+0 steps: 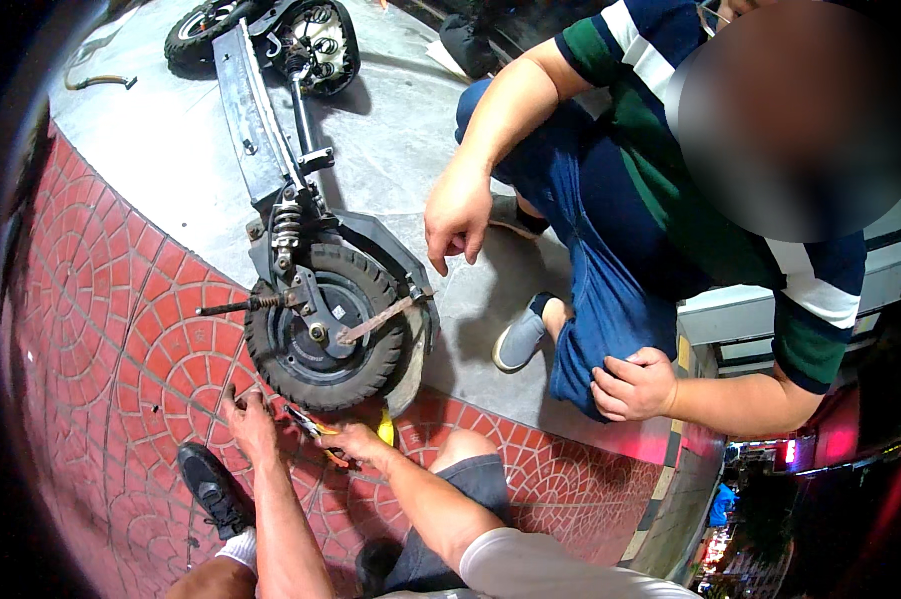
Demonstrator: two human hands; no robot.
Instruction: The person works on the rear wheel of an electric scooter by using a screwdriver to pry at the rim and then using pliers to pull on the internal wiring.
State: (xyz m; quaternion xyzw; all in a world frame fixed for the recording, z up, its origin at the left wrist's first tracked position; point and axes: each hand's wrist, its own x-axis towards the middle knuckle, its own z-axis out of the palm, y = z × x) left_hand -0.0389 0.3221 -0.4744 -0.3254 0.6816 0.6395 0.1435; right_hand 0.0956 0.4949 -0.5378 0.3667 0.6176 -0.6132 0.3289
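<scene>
My right hand is closed around a pair of pliers with orange and yellow handles, jaws pointing up and left below the tyre. Left of it, my left hand has bent fingers with the tips apart; nothing shows between them. Just ahead of both hands is the black wheel of an electric scooter lying on its side. A rusty flat bar crosses the wheel hub, and a threaded rod juts out left. Beside my right hand is a yellow object, partly hidden.
Another person crouches on the right, one hand hanging near the scooter, the other on a knee. The ground is red patterned paving meeting grey slabs. A short hose-like piece lies far left.
</scene>
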